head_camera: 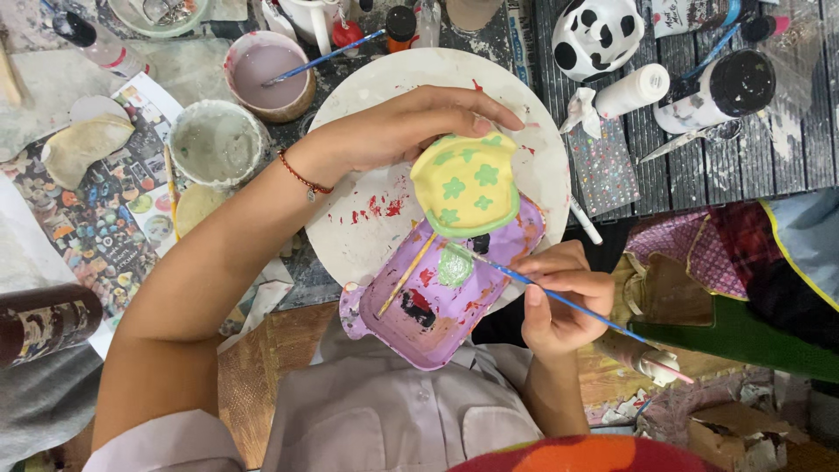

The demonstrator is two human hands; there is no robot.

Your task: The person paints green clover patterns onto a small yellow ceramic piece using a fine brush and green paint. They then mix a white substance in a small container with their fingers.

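My left hand (411,127) holds a small yellow ceramic dish (468,183) with green flower shapes and a green rim, tilted over a round white board (367,227). My right hand (559,301) grips a thin blue-handled paintbrush (577,308) whose tip rests in a blob of green paint (454,264) on a purple palette tray (428,306). The tray lies against my lap, below the dish. A second brush with a wooden handle (406,273) lies across the tray.
A cup of pale purple water (266,74) with a blue brush and a paint-crusted cup (217,144) stand at the left. A black-and-white spotted ceramic (596,33), a white bottle (631,90) and a dark jar (730,87) sit at the upper right. Printed paper (105,210) covers the left.
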